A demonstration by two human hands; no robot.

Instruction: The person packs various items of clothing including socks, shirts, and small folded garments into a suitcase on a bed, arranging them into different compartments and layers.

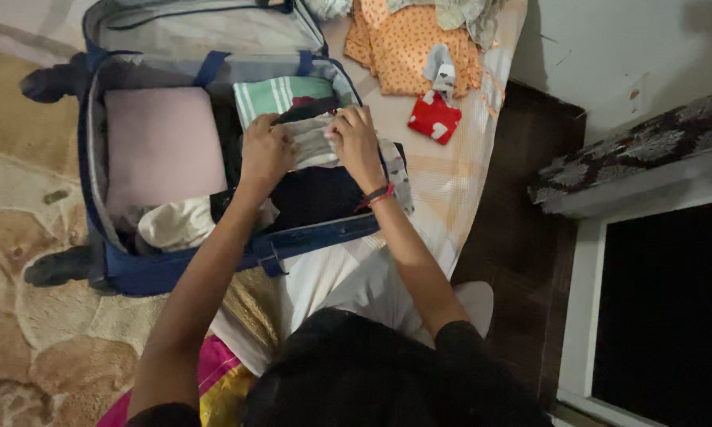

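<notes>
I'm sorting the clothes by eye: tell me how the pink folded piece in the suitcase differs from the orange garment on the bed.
The pink folded piece is plain; the orange garment has small dots. The pink one lies flat and neat inside the suitcase; the orange one lies loose outside it, on the bed sheet. Neither hand touches either one.

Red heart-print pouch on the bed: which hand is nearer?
Right. The right hand is on the folded clothes in the suitcase, just left of the red pouch; the left hand is farther left.
</notes>
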